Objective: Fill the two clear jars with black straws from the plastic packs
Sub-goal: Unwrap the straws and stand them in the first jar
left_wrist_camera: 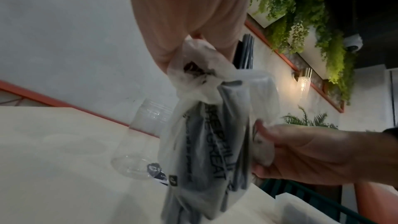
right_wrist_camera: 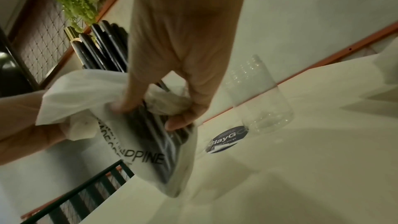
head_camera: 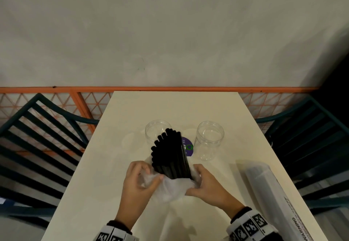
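A bundle of black straws (head_camera: 170, 155) stands upright, its top half sticking out of a pushed-down plastic pack (head_camera: 170, 187). My left hand (head_camera: 139, 180) grips the bunched plastic pack (left_wrist_camera: 193, 67) on the left. My right hand (head_camera: 204, 182) grips the plastic pack (right_wrist_camera: 168, 106) on the right, its fingers (right_wrist_camera: 181, 122) also against the straws (right_wrist_camera: 103, 47). Two empty clear jars stand behind: the left jar (head_camera: 153, 129), partly hidden by straws, and the right jar (head_camera: 208, 140). The left jar (left_wrist_camera: 140, 139) and the right jar (right_wrist_camera: 258, 100) also show in the wrist views.
A second, full straw pack (head_camera: 268, 189) lies at the table's right side. A round purple sticker (head_camera: 188, 148) sits between the jars. Dark slatted chairs (head_camera: 37, 146) flank the white table (head_camera: 94, 184); an orange railing (head_camera: 56, 89) runs behind it.
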`<state>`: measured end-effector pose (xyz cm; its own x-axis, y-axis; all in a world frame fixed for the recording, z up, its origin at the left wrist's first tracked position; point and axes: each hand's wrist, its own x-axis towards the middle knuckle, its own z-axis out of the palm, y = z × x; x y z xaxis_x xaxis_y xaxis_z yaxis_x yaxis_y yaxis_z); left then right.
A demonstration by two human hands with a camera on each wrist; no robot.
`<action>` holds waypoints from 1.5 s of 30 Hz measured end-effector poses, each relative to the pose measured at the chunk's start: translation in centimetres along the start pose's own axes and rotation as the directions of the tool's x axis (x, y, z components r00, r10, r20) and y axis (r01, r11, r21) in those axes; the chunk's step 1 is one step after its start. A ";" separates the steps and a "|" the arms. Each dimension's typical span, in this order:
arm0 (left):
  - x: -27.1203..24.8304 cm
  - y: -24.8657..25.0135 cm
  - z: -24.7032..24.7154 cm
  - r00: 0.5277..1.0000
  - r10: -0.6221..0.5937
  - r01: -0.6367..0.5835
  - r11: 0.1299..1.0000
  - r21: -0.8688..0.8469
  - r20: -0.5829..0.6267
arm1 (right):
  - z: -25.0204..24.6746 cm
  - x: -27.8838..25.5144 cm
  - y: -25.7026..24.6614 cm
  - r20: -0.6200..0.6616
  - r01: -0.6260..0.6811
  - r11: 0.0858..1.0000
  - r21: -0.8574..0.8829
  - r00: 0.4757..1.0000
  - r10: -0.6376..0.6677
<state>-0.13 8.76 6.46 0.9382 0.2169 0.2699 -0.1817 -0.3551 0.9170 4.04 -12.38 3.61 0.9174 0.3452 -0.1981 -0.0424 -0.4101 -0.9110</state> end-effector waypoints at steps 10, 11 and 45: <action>0.0 0.9 0.6 0.984 0.025 -0.009 0.996 0.092 -0.178 | 0.1 -1.1 -2.1 0.124 0.009 0.963 0.269 0.991 -0.044; -0.2 0.9 0.6 0.987 0.036 -0.014 0.989 0.145 -0.154 | 0.2 -0.9 -2.1 0.067 0.011 0.963 0.268 0.997 -0.030; 2.6 6.5 2.2 0.951 0.296 -0.305 0.872 0.383 0.084 | 1.5 -0.7 1.2 -0.199 0.164 0.939 -0.303 0.952 -0.231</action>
<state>1.81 4.98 12.47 0.8635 0.0249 0.5037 -0.3318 -0.7243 0.6045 2.77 -11.85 2.07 0.9623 0.2555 0.0934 0.2306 -0.5840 -0.7783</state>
